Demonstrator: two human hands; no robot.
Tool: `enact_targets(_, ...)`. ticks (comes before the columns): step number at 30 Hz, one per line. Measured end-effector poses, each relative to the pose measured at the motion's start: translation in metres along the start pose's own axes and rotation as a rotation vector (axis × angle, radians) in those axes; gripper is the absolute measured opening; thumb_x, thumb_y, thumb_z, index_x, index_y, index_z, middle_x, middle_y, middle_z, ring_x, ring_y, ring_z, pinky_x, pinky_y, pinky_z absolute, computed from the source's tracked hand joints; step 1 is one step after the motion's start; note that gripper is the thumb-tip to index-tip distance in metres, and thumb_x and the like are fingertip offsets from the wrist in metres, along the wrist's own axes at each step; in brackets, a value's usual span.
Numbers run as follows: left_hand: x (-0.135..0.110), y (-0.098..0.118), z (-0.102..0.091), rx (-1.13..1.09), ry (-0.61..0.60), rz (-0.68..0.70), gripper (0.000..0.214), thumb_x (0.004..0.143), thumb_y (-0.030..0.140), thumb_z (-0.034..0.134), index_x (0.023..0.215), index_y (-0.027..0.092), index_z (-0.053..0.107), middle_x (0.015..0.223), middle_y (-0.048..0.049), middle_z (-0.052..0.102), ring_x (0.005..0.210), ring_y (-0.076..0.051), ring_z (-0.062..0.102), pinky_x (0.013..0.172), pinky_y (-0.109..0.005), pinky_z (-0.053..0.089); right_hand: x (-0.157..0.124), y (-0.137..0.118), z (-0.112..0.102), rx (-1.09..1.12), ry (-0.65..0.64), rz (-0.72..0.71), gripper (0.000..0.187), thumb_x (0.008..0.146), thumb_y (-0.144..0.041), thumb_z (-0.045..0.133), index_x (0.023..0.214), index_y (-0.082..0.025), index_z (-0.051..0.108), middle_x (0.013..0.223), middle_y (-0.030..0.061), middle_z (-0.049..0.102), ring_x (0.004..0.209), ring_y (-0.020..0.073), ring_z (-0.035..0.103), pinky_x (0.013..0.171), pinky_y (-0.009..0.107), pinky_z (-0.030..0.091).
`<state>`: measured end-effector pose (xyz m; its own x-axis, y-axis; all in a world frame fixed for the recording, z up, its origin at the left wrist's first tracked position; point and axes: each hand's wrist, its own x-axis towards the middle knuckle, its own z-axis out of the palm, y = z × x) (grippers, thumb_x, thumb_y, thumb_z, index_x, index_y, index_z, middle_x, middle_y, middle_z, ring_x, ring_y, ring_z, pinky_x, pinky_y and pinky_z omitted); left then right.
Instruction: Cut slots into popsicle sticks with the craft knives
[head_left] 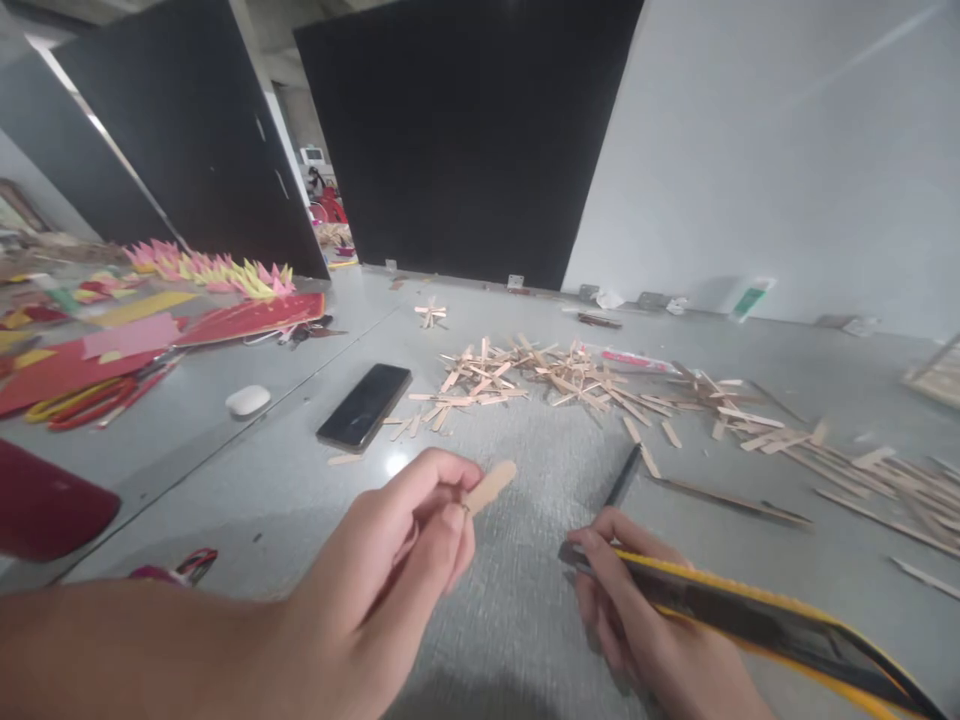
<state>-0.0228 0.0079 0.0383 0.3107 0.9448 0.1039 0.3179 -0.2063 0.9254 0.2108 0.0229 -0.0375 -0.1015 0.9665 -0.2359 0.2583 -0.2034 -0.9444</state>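
My left hand (405, 560) pinches a short flat craft stick (491, 487) between thumb and fingers, its rounded end pointing up and right. To the right, my right hand (637, 610) is closed around a yellow-and-black tool that looks like a utility knife (735, 598). Its handle runs toward the lower right corner; I cannot make out its blade. A thin dark bar (624, 475) juts out beyond my right fingers, and whether it joins the tool is hidden. Beyond both hands lies a loose heap of cut craft stick pieces (525, 370) on the grey table (517, 600).
A phone (365, 405) and a white rounded case (248, 401) lie left of the heap. Scissors (94, 398), red paper (255, 318) and a pink-yellow paper craft (210, 268) cover the far left. Long wood strips (885, 490) spread at right. Upright panels (472, 140) stand behind.
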Motion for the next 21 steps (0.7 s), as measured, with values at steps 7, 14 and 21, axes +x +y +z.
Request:
enact_targets(7,-0.011,0.011,0.009,-0.063,0.087,-0.031,0.023,0.106,0.036,0.036,0.110,0.027,0.057,0.075,0.0008,0.056,0.060,-0.015,0.048,0.050,-0.026,0.040,-0.002,-0.001,0.001,-0.040,-0.030,0.030,0.051,0.098,-0.068,0.050,0.074,-0.024,0.042,0.052,-0.0055,0.046,0.045,0.0085,0.038,0.042,0.020,0.029)
enact_targets(14,-0.010,0.007,0.011,-0.140,0.021,-0.059,0.027,0.106,0.039,0.041,0.130,0.031,0.051,0.090,-0.0012,0.068,0.045,-0.008,0.041,0.041,-0.023,0.036,-0.002,-0.001,0.001,-0.042,-0.048,0.051,0.056,0.094,-0.075,0.051,0.073,-0.024,0.044,0.055,-0.0060,0.040,0.047,0.0091,0.035,0.044,0.021,0.029)
enact_targets(21,-0.008,0.005,0.013,-0.271,-0.075,-0.137,0.022,0.104,0.044,0.048,0.118,0.028,0.056,0.104,-0.0047,0.067,0.047,-0.005,0.045,0.041,-0.020,0.034,-0.001,0.005,0.000,-0.066,-0.040,-0.020,0.052,0.098,-0.069,0.050,0.072,-0.024,0.044,0.052,-0.0054,0.045,0.046,0.0096,0.039,0.045,0.023,0.032)
